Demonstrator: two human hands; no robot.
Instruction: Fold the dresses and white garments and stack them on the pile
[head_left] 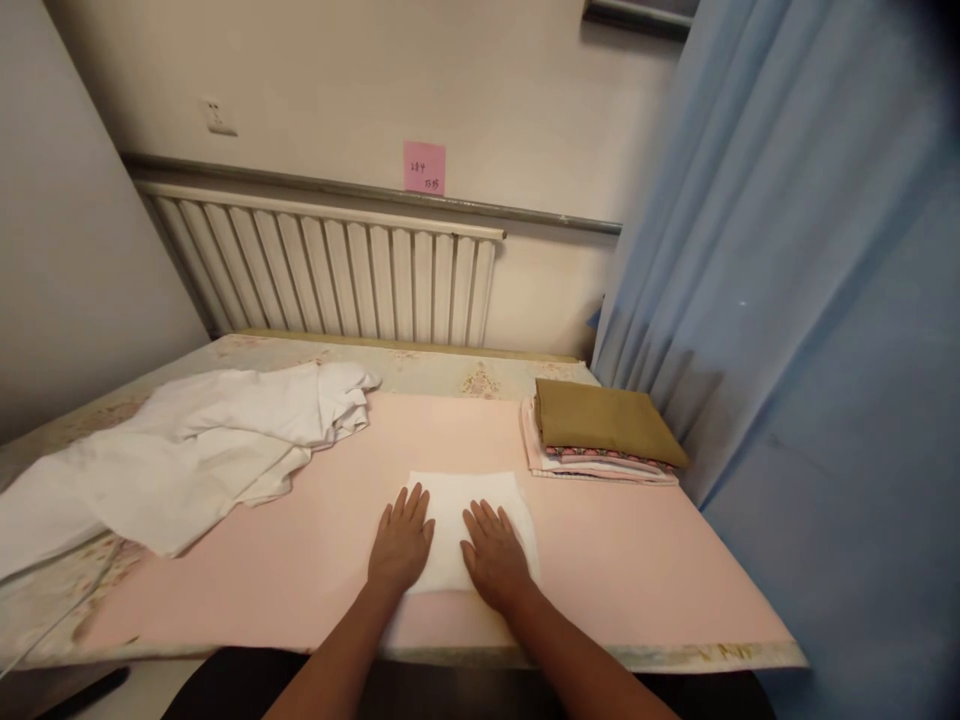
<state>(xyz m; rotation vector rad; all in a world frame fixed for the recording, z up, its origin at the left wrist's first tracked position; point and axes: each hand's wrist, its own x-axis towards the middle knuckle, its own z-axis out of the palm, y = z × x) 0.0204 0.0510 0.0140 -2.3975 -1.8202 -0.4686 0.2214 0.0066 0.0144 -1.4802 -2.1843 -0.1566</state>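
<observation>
A white folded cloth (pixel 450 520) lies flat on the pink sheet (pixel 300 580) in front of me. On its left side rests my left hand (pixel 403 540), palm down with the fingers stretched out. My right hand (pixel 493 550) lies flat on the cloth's right part, fingers also extended. Neither hand grips anything. Parts of the cloth's side edges are hidden under the hands.
Loose white fabric (pixel 232 420) lies crumpled at the left. Back right is a stack of folded cloths with a brown cloth (pixel 607 418) on top. Behind the table stand a radiator (pixel 337 265) and a wall; a blue curtain (pixel 750 250) hangs at right.
</observation>
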